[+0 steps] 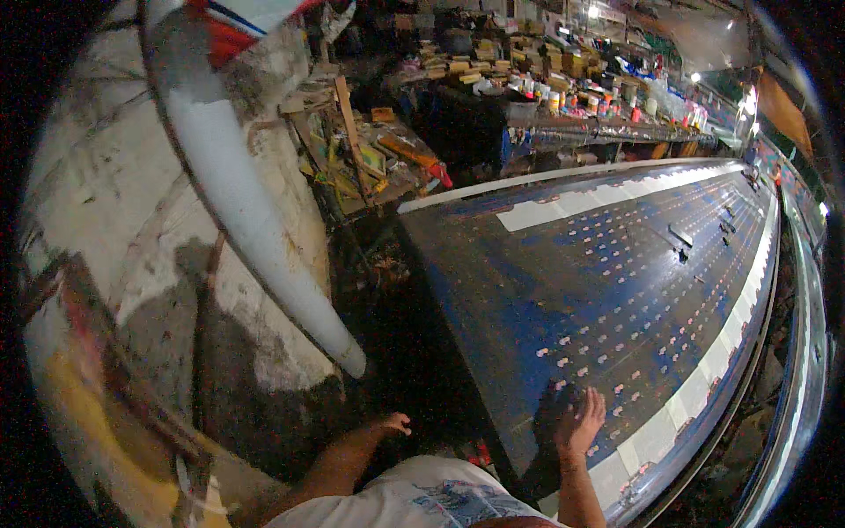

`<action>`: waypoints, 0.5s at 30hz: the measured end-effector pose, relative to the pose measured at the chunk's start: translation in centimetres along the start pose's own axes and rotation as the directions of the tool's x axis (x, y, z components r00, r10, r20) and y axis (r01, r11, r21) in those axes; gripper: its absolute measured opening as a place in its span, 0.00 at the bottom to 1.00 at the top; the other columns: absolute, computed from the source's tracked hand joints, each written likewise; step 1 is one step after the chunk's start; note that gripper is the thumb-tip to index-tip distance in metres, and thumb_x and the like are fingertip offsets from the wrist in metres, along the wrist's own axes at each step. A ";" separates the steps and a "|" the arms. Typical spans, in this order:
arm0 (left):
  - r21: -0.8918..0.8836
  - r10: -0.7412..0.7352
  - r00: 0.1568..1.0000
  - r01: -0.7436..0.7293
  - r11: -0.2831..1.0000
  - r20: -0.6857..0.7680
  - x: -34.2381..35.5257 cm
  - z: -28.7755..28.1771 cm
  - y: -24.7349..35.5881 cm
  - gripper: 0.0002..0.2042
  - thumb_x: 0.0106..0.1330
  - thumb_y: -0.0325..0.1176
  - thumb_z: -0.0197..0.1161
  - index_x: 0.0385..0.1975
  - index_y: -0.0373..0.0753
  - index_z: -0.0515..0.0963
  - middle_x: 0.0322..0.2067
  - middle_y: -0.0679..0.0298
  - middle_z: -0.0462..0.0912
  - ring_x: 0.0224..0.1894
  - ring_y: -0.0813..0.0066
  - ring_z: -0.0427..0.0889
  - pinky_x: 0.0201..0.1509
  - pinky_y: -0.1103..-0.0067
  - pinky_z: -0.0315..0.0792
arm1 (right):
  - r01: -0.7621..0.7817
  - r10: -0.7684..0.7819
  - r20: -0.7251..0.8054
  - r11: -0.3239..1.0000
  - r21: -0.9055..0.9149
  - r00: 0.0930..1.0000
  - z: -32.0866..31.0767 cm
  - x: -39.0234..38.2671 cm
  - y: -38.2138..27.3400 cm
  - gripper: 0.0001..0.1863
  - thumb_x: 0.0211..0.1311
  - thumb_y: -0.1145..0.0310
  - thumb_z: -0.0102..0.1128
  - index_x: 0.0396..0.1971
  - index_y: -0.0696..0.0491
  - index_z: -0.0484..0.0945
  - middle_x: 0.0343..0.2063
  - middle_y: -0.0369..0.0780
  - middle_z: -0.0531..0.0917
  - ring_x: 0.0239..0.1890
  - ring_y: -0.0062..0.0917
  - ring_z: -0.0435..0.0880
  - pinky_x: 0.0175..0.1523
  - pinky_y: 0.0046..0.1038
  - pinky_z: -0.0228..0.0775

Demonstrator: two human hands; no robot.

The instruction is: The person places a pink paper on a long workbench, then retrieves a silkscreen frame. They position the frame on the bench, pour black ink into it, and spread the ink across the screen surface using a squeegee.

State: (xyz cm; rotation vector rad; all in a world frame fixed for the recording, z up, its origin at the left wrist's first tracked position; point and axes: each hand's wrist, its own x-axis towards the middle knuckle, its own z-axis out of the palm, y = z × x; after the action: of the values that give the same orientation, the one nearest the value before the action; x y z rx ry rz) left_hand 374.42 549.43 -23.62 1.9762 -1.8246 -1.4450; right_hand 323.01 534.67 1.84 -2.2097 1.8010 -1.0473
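Centrally and to the right, a long, dark worktop with blue stains runs from the person's right side away into the distance. Rows of small pale-pink marks cover its surface, and a whitish strip lines its right edge; a similar pale strip lies near the left edge, toward the far end. The right hand is over the near end, fingers extended and only slightly parted, holding nothing visible; whether it touches the surface cannot be told. The left hand is beside the worktop, over a dark gap, fingers loosely bent; its grip is too unclear to tell. Farther along the worktop sit a few small dark objects. To the left, a thick grey tapered tube slants down across the view, between the person and a stained pale wall. Beyond the gap is a cluttered heap of scraps with an upright wooden slat. Behind, a second worktop carries a crowd of tubs and bottles in white, yellow, orange and red, contents too small to make out, and stacked yellowish blocks.
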 end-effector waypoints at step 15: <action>0.044 -0.038 0.998 0.036 0.998 0.050 18.3 -22.6 -9.1 0.49 0.58 0.64 0.82 0.73 0.38 0.75 0.75 0.52 0.76 0.75 0.49 0.75 0.80 0.59 0.69 | -0.092 0.163 0.216 0.948 -0.303 0.963 1.0 3.2 -3.8 0.31 0.75 0.51 0.60 0.70 0.55 0.79 0.75 0.51 0.75 0.80 0.53 0.67 0.83 0.57 0.53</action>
State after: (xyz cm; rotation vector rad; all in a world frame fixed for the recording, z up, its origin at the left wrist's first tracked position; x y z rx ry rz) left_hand 393.15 525.66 -27.07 2.0220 -1.8647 -1.4915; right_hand 326.85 532.56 4.35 -2.2155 2.0607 -0.4899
